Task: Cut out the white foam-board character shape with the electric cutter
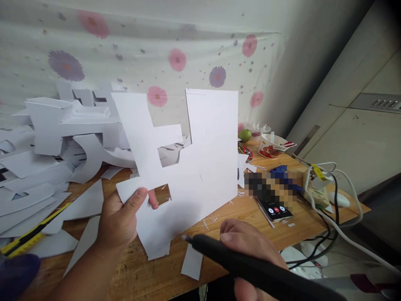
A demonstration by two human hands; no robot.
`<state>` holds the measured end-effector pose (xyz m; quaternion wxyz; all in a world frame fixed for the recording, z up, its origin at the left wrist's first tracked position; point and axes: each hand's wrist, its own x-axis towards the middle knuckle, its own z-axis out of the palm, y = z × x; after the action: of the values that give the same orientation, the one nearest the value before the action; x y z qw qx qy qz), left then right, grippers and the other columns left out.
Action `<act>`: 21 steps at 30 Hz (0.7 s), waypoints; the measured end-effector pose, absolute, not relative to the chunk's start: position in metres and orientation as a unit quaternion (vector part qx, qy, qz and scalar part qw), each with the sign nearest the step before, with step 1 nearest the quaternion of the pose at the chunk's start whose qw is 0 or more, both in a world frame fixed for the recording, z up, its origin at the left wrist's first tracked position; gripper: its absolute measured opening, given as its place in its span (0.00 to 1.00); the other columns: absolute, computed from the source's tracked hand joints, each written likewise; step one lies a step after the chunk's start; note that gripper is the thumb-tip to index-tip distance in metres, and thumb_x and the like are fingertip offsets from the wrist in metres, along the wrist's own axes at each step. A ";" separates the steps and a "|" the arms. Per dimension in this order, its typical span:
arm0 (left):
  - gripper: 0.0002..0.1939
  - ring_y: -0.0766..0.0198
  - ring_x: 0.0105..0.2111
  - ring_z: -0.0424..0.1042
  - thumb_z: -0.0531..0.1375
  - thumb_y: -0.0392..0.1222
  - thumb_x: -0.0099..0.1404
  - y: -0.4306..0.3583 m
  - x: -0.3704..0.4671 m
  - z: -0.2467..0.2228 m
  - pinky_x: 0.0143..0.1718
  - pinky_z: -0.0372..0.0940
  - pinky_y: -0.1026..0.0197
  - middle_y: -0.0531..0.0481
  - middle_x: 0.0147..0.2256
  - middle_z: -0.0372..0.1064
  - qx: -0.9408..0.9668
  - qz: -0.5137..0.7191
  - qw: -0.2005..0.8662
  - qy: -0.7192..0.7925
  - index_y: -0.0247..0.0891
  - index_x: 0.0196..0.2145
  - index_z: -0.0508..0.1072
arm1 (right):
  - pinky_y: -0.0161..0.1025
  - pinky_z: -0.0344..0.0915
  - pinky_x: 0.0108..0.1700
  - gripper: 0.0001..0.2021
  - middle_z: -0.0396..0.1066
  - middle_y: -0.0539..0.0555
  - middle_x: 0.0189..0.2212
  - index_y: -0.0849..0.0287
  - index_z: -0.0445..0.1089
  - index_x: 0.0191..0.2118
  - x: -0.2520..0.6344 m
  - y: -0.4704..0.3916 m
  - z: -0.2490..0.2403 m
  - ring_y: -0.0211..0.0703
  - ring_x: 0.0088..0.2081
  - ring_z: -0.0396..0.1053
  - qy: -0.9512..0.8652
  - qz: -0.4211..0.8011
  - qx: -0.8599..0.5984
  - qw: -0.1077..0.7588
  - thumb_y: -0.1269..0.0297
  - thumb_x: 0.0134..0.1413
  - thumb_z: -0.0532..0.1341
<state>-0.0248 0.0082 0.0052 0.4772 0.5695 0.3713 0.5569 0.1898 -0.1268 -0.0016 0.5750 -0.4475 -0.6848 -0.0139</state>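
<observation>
My left hand (120,219) grips a large white foam board (209,159) by its lower left part, thumb in front and a fingertip showing through a small square hole. The board is tilted up above the wooden table and has irregular cut-outs along its upper left. In my right hand (250,246) is a black pen-like cutting tool (232,255), its narrow tip pointing left, just below the board's lower edge and apart from it. A small white offcut (192,263) lies on the table under the tip.
White cut pieces (75,121) are heaped at the left, beside a yellow and black tape or ruler (37,230). On the wooden table (313,213) at the right are a phone (275,210), a paper bowl (272,146), a green fruit (244,135), a blue tool (278,169) and cables (336,200).
</observation>
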 end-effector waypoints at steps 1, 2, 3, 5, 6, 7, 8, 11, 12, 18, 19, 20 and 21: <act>0.18 0.62 0.20 0.60 0.63 0.54 0.57 0.007 -0.024 0.005 0.19 0.53 0.60 0.49 0.20 0.66 0.572 0.558 0.472 0.373 0.39 0.18 0.74 | 0.37 0.74 0.29 0.20 0.71 0.50 0.23 0.52 0.69 0.44 0.190 -0.127 -0.002 0.41 0.26 0.75 -0.676 -0.014 -0.434 0.595 0.42 0.60 0.55; 0.18 0.61 0.21 0.62 0.63 0.53 0.58 0.006 -0.023 0.004 0.21 0.55 0.60 0.49 0.20 0.67 0.575 0.558 0.467 0.374 0.39 0.18 0.74 | 0.37 0.74 0.29 0.17 0.71 0.50 0.24 0.53 0.69 0.43 0.190 -0.127 -0.003 0.42 0.26 0.75 -0.653 -0.010 -0.427 0.626 0.46 0.59 0.59; 0.17 0.60 0.24 0.64 0.63 0.52 0.58 0.004 -0.021 0.003 0.24 0.58 0.60 0.48 0.21 0.67 0.577 0.564 0.457 0.374 0.39 0.18 0.74 | 0.38 0.74 0.29 0.14 0.72 0.51 0.25 0.54 0.70 0.42 0.189 -0.126 -0.006 0.43 0.27 0.75 -0.621 -0.002 -0.428 0.657 0.50 0.57 0.63; 0.18 0.60 0.24 0.64 0.62 0.51 0.59 0.001 -0.019 0.001 0.26 0.59 0.60 0.49 0.21 0.67 0.580 0.567 0.453 0.369 0.39 0.18 0.74 | 0.38 0.74 0.29 0.10 0.73 0.52 0.27 0.55 0.69 0.38 0.186 -0.124 -0.013 0.44 0.28 0.76 -0.554 0.021 -0.453 0.698 0.57 0.54 0.66; 0.19 0.60 0.24 0.64 0.62 0.51 0.60 0.000 -0.018 0.000 0.27 0.58 0.60 0.49 0.20 0.67 0.584 0.569 0.450 0.365 0.39 0.17 0.73 | 0.37 0.74 0.28 0.09 0.73 0.52 0.27 0.55 0.68 0.37 0.185 -0.123 -0.016 0.44 0.28 0.76 -0.534 0.039 -0.459 0.709 0.59 0.54 0.66; 0.19 0.60 0.25 0.65 0.61 0.51 0.61 -0.001 -0.018 -0.001 0.28 0.59 0.59 0.49 0.21 0.68 0.592 0.565 0.448 0.360 0.39 0.17 0.73 | 0.37 0.74 0.28 0.08 0.73 0.51 0.27 0.55 0.68 0.37 0.184 -0.122 -0.018 0.43 0.27 0.76 -0.523 0.053 -0.460 0.716 0.61 0.53 0.66; 0.19 0.60 0.25 0.66 0.60 0.50 0.62 -0.001 -0.018 -0.002 0.29 0.59 0.59 0.49 0.21 0.68 0.599 0.563 0.446 0.354 0.39 0.18 0.74 | 0.36 0.74 0.27 0.09 0.73 0.51 0.27 0.56 0.69 0.38 0.183 -0.121 -0.019 0.43 0.26 0.75 -0.522 0.051 -0.460 0.717 0.61 0.53 0.66; 0.18 0.61 0.25 0.66 0.59 0.49 0.65 -0.002 -0.020 -0.004 0.29 0.58 0.59 0.50 0.22 0.69 0.616 0.549 0.448 0.345 0.39 0.20 0.74 | 0.33 0.73 0.25 0.11 0.75 0.52 0.28 0.57 0.73 0.40 0.183 -0.117 -0.018 0.40 0.25 0.74 -0.558 -0.039 -0.490 0.669 0.58 0.52 0.67; 0.18 0.61 0.25 0.67 0.59 0.49 0.65 -0.002 -0.020 -0.004 0.30 0.58 0.59 0.50 0.22 0.70 0.621 0.547 0.446 0.342 0.40 0.21 0.75 | 0.32 0.72 0.26 0.11 0.75 0.51 0.28 0.57 0.74 0.40 0.183 -0.115 -0.016 0.39 0.25 0.74 -0.572 -0.074 -0.498 0.648 0.58 0.52 0.67; 0.18 0.62 0.24 0.65 0.59 0.50 0.64 -0.006 -0.021 0.000 0.27 0.58 0.60 0.50 0.22 0.68 0.622 0.545 0.450 0.338 0.39 0.21 0.75 | 0.35 0.74 0.34 0.12 0.76 0.50 0.30 0.55 0.72 0.40 0.172 -0.107 -0.011 0.41 0.30 0.76 -0.624 -0.100 -0.504 0.589 0.55 0.53 0.67; 0.18 0.62 0.23 0.64 0.59 0.49 0.64 -0.006 -0.020 0.002 0.27 0.57 0.60 0.50 0.21 0.68 0.623 0.546 0.449 0.335 0.39 0.21 0.75 | 0.36 0.75 0.34 0.12 0.76 0.51 0.30 0.55 0.71 0.41 0.170 -0.105 -0.010 0.42 0.31 0.76 -0.635 -0.103 -0.489 0.588 0.56 0.54 0.67; 0.18 0.63 0.23 0.63 0.59 0.49 0.64 -0.006 -0.019 0.003 0.26 0.57 0.60 0.50 0.21 0.68 0.624 0.548 0.447 0.332 0.39 0.21 0.75 | 0.37 0.75 0.34 0.12 0.76 0.51 0.29 0.55 0.71 0.42 0.169 -0.104 -0.008 0.42 0.30 0.76 -0.647 -0.112 -0.473 0.588 0.57 0.54 0.66; 0.17 0.63 0.23 0.63 0.59 0.49 0.64 -0.007 -0.019 0.004 0.26 0.57 0.61 0.51 0.21 0.68 0.626 0.549 0.445 0.329 0.39 0.21 0.75 | 0.37 0.75 0.33 0.11 0.76 0.51 0.28 0.56 0.70 0.42 0.167 -0.102 -0.005 0.42 0.29 0.76 -0.661 -0.121 -0.455 0.585 0.59 0.55 0.66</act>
<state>-0.0187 -0.0067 0.0038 0.4450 0.6261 0.3288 0.5494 0.1672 -0.1017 -0.0054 0.5846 -0.4548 -0.6608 -0.1212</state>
